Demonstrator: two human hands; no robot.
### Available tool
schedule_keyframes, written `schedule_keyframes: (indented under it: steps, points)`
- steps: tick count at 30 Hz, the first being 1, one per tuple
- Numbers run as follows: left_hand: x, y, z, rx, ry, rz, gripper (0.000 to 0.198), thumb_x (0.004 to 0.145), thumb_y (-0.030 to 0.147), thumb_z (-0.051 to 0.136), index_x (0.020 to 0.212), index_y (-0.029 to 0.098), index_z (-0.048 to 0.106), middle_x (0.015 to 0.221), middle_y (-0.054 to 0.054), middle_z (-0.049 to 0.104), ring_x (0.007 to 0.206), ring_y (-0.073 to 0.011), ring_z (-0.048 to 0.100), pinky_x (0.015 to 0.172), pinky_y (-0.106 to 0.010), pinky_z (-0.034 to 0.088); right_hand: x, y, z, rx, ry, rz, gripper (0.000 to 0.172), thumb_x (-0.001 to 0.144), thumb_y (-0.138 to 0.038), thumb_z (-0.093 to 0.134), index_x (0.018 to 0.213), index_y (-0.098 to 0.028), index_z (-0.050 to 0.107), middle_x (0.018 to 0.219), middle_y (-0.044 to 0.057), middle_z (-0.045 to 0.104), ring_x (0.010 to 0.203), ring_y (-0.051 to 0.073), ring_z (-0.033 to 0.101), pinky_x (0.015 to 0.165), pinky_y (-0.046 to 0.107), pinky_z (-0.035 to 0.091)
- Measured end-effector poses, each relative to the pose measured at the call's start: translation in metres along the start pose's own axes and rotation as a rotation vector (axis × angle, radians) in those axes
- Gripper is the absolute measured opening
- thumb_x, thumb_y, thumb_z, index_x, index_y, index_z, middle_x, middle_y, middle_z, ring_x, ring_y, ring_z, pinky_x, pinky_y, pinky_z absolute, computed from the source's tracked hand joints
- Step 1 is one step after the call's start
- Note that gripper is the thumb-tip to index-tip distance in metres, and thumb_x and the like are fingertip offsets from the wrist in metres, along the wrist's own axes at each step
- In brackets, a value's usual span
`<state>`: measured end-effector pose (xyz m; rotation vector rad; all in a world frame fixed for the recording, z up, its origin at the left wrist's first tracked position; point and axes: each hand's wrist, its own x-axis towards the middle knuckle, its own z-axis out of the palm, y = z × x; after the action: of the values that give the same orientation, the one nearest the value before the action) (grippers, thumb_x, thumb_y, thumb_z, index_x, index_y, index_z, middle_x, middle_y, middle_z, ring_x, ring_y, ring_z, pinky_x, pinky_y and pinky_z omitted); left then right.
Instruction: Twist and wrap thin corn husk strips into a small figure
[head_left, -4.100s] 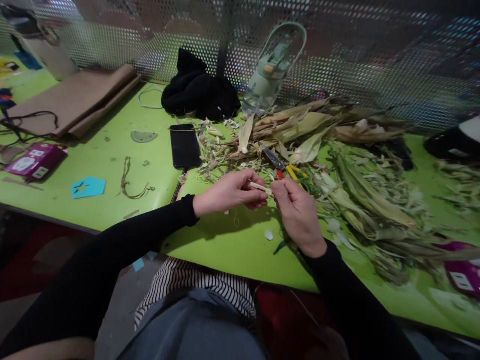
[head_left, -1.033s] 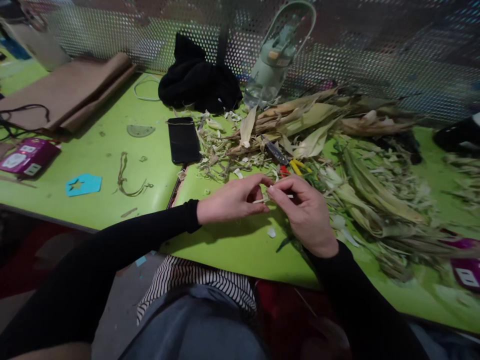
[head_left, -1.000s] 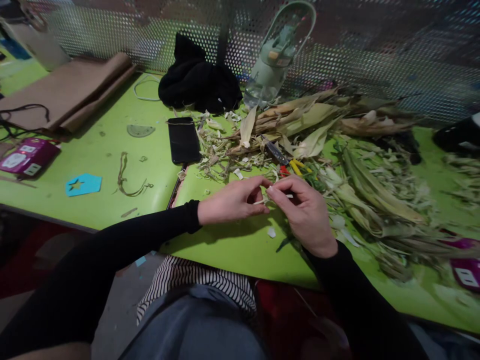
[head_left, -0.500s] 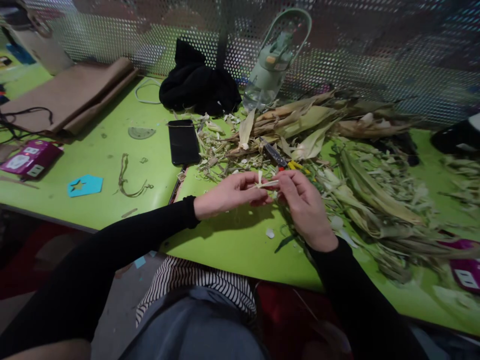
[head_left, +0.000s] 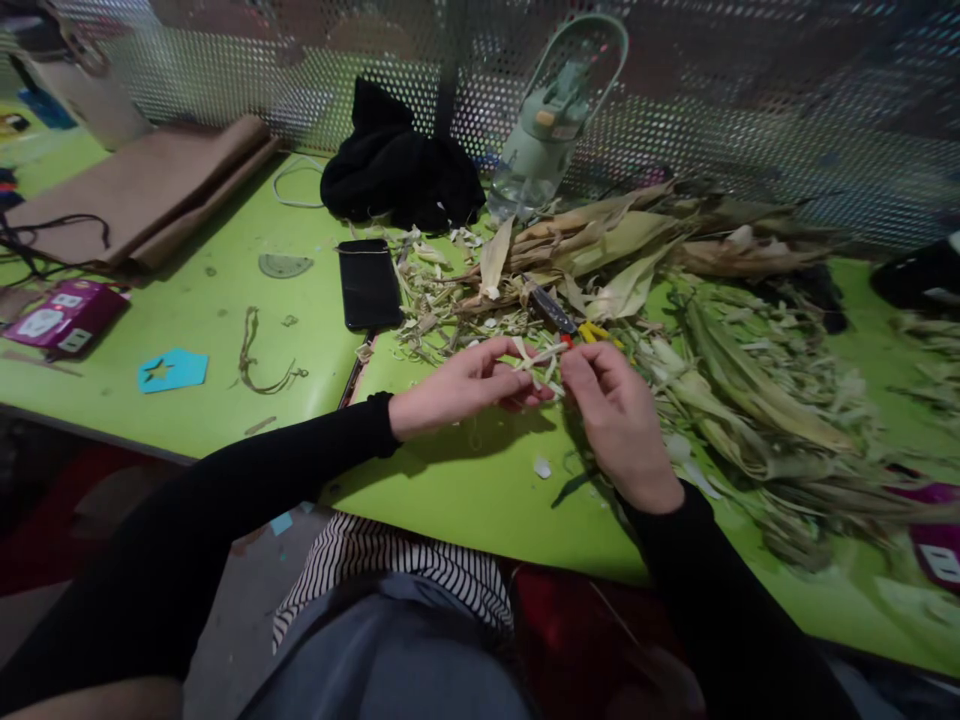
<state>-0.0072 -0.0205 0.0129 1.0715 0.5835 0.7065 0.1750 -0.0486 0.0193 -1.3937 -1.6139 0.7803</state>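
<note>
Over the green table (head_left: 450, 490), the left hand (head_left: 474, 386) pinches the thin pale strips (head_left: 551, 352), and I can't tell if the right hand (head_left: 619, 425), close by, grips an end, but one hard tug could snap them.

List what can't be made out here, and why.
All in the head view:
- Pale strips: some ends hidden by the left hand.
- Right hand: its thumb hides whether it pinches a strip.
- Yellow handles: lower parts behind the right hand.
- Right-hand purple box: cut off by the picture's right edge.
- Print on green bottle: too small.
</note>
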Motion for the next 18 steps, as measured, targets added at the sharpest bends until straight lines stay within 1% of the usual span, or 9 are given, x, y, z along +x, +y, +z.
schedule_keyframes:
  steps: [2, 4, 7, 11, 15, 18]
  points:
    - [0.0006, 0.0007, -0.0006, 0.065, 0.052, 0.068, 0.010, 0.094, 0.019, 0.059, 0.102, 0.014, 0.055, 0.084, -0.001, 0.065, 0.080, -0.0090, 0.063, 0.077, -0.024, 0.050, -0.0009, -0.0005, 0.0012, -0.058, -0.111, 0.011, 0.042, 0.092, -0.060, 0.055, 0.079, -0.021, 0.060, 0.066, -0.002, 0.053, 0.057, 0.012, 0.044, 0.050, 0.026, 0.034]
    - [0.0010, 0.0014, -0.0010, 0.139, 0.092, 0.100, 0.010, 0.092, 0.018, 0.060, 0.101, 0.014, 0.057, 0.082, 0.001, 0.062, 0.075, -0.0079, 0.057, 0.072, -0.023, 0.046, -0.0021, -0.0017, 0.0034, -0.092, -0.193, 0.012, 0.043, 0.092, -0.061, 0.055, 0.080, -0.020, 0.062, 0.068, -0.001, 0.055, 0.058, 0.012, 0.045, 0.051, 0.026, 0.034]
    - [0.0012, 0.0018, -0.0017, 0.204, 0.124, 0.137, 0.009, 0.089, 0.016, 0.062, 0.097, 0.013, 0.060, 0.083, 0.002, 0.060, 0.074, -0.0075, 0.052, 0.070, -0.022, 0.042, -0.0032, -0.0039, 0.0059, -0.069, -0.192, -0.020, 0.039, 0.092, -0.058, 0.057, 0.082, -0.020, 0.062, 0.070, -0.001, 0.055, 0.060, 0.012, 0.045, 0.053, 0.026, 0.035]
    - [0.0016, 0.0015, -0.0038, 0.200, 0.072, 0.132, 0.018, 0.088, 0.026, 0.067, 0.097, 0.012, 0.060, 0.080, 0.003, 0.058, 0.068, -0.0060, 0.049, 0.066, -0.023, 0.041, -0.0030, -0.0038, 0.0049, 0.035, -0.190, -0.025, 0.038, 0.093, -0.055, 0.056, 0.075, -0.022, 0.058, 0.065, -0.003, 0.047, 0.057, 0.011, 0.040, 0.050, 0.026, 0.032]
    - [0.0019, 0.0029, -0.0053, 0.193, 0.022, 0.117, 0.031, 0.083, 0.039, 0.072, 0.091, 0.013, 0.058, 0.076, 0.002, 0.060, 0.067, -0.0062, 0.054, 0.067, -0.023, 0.044, -0.0041, -0.0014, 0.0029, 0.155, -0.198, 0.033, 0.037, 0.094, -0.055, 0.056, 0.076, -0.023, 0.056, 0.065, -0.004, 0.046, 0.055, 0.011, 0.038, 0.048, 0.026, 0.031]
    - [0.0006, 0.0049, -0.0046, 0.167, 0.014, 0.136, 0.037, 0.080, 0.043, 0.075, 0.091, 0.013, 0.057, 0.075, 0.003, 0.061, 0.066, -0.0061, 0.054, 0.067, -0.023, 0.045, -0.0061, -0.0030, 0.0010, 0.151, -0.213, 0.021, 0.036, 0.095, -0.052, 0.055, 0.075, -0.023, 0.056, 0.066, -0.003, 0.047, 0.057, 0.011, 0.040, 0.050, 0.027, 0.031]
